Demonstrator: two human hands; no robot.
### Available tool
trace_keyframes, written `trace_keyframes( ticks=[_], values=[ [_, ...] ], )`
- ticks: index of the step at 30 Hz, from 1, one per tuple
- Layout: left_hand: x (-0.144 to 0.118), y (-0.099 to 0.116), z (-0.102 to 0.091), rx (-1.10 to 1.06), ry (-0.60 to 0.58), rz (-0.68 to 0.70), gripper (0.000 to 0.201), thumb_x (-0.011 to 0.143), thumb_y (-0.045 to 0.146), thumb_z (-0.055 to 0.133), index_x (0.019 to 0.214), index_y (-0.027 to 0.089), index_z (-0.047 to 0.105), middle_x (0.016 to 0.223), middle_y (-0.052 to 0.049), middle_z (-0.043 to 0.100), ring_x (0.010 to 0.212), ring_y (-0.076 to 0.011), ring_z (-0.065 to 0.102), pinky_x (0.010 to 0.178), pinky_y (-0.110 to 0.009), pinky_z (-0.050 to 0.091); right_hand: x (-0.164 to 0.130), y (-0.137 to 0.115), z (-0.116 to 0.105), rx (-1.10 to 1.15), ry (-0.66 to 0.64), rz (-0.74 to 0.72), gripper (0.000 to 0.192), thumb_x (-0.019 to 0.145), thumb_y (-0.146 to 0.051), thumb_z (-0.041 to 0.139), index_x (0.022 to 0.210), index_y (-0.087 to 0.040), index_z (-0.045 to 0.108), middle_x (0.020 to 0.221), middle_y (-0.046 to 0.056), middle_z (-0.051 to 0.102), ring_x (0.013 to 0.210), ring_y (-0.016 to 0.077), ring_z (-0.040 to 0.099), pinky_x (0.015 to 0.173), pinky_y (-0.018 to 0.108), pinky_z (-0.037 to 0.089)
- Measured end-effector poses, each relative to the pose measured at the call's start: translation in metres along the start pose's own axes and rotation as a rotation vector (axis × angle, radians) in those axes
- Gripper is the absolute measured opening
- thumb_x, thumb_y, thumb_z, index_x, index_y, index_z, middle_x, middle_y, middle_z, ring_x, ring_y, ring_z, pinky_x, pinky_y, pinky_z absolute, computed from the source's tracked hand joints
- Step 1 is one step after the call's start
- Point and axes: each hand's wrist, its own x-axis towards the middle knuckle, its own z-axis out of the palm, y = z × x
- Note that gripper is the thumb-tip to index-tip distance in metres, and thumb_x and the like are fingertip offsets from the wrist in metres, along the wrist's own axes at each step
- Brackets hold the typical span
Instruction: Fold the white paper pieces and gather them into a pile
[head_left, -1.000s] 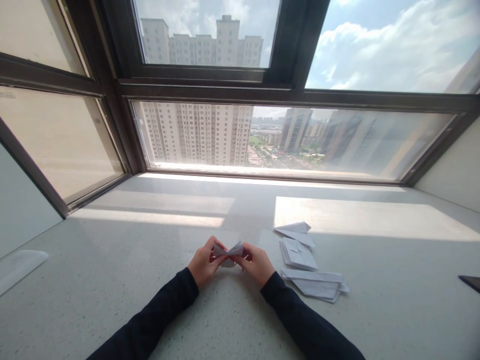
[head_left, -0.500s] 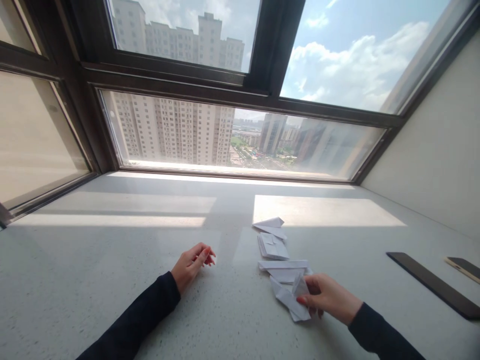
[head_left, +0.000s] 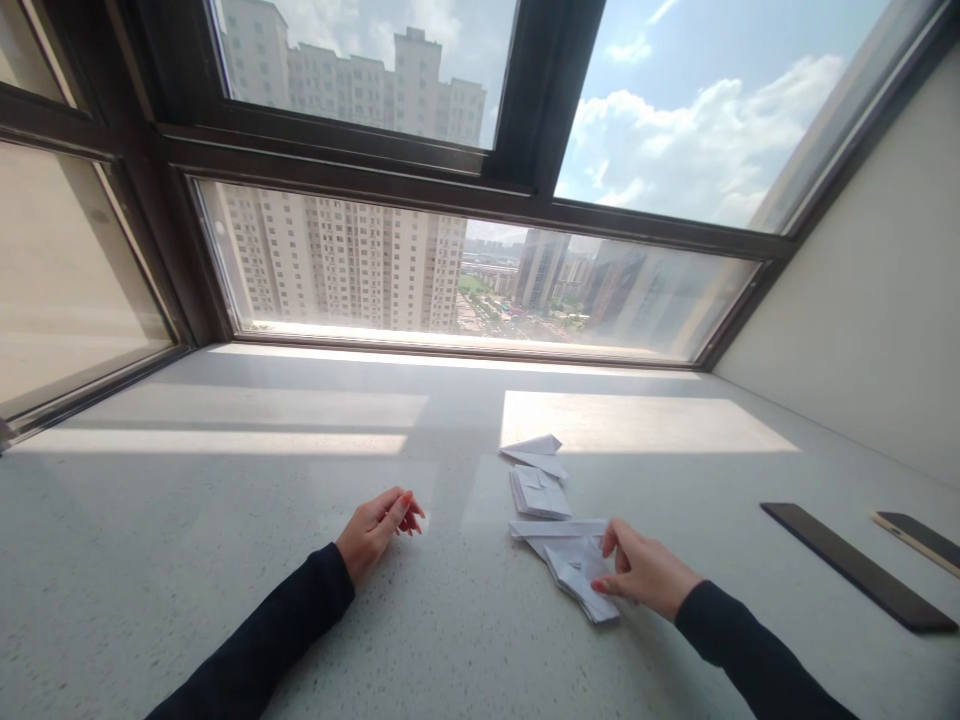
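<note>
Folded white paper piece, matte, flat and layered, with creased, angular edges; it lies on the worktop at the near end of a row of paper forms, its long axis running obliquely from far left to near right, with an angular corner at the far-left end. The right hand reaches in from the right, thumb tip at the paper's right side and index finger bent above it, a gap between the two; whether it grasps the sheet or merely touches it cannot be told. Partly overlapped behind is a long folded form with a straight strip along its far edge, this edge lying nearly left to right. Beyond it are a squarish, thick block of folded paper and a slender pointed form, its tapered tip directed left. The left hand, released and loosely curled, rests well apart to the left. The worktop is pale, smooth and speckled, crossed by sunlit bands. At right lies a dark, narrow, flat slab; beyond the worktop, dark window frames enclose glass panes.
</note>
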Motion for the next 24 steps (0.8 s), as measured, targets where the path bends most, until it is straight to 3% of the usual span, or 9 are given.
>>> trace_keyframes(
  ticks=[6,11,13,18,21,24],
  values=[
    [-0.001,0.002,0.000,0.004,0.020,-0.007,0.043,0.076,0.048,0.031,0.068,0.012,0.053,0.058,-0.003,0.056,0.056,-0.0110,0.049,0.054,-0.023,0.039,-0.011,-0.008,-0.014,0.041,0.070,-0.001,0.028,0.055,-0.021,0.059,0.067,-0.020,0.035,0.046,-0.009,0.041,0.044,0.0096,0.043,0.043,0.019,0.031],
    [0.000,0.000,0.002,0.033,0.045,-0.046,0.043,0.074,0.050,0.031,0.064,0.014,0.051,0.049,0.001,0.049,0.045,-0.0088,0.044,0.045,-0.020,0.036,-0.018,-0.054,-0.023,-0.060,0.240,-0.164,0.011,0.071,-0.029,0.046,0.069,-0.019,0.041,0.049,-0.004,0.048,0.045,0.0114,0.046,0.044,0.021,0.031],
    [0.001,-0.004,0.002,0.066,0.068,-0.062,0.043,0.074,0.052,0.031,0.059,0.015,0.048,0.041,0.004,0.041,0.039,-0.0076,0.039,0.042,-0.020,0.033,-0.017,-0.084,-0.009,-0.083,0.204,-0.288,0.017,0.075,-0.033,0.041,0.069,-0.018,0.046,0.054,0.000,0.053,0.050,0.0123,0.049,0.045,0.021,0.032],
    [0.001,-0.011,0.000,0.157,0.089,-0.079,0.042,0.074,0.052,0.027,0.053,0.018,0.038,0.038,0.007,0.030,0.035,-0.0066,0.029,0.039,-0.019,0.027,-0.006,-0.158,0.052,-0.160,0.038,-0.511,0.033,0.074,-0.046,0.039,0.066,-0.019,0.056,0.063,0.003,0.063,0.058,0.0160,0.056,0.048,0.023,0.033],
    [0.003,-0.013,-0.002,0.291,0.078,-0.053,0.042,0.074,0.052,0.027,0.049,0.018,0.033,0.043,0.006,0.030,0.041,-0.0074,0.031,0.042,-0.019,0.028,0.003,-0.182,0.079,-0.191,-0.011,-0.612,0.031,0.073,-0.042,0.040,0.068,-0.018,0.059,0.068,0.005,0.065,0.062,0.0175,0.058,0.049,0.023,0.034],
    [0.004,-0.016,-0.002,0.465,0.023,-0.039,0.040,0.074,0.048,0.026,0.048,0.018,0.031,0.045,0.005,0.031,0.045,-0.0085,0.033,0.045,-0.019,0.028,0.012,-0.188,0.092,-0.210,-0.011,-0.718,0.026,0.071,-0.036,0.044,0.069,-0.016,0.060,0.070,0.006,0.065,0.060,0.0166,0.059,0.048,0.022,0.035]
  ],
)
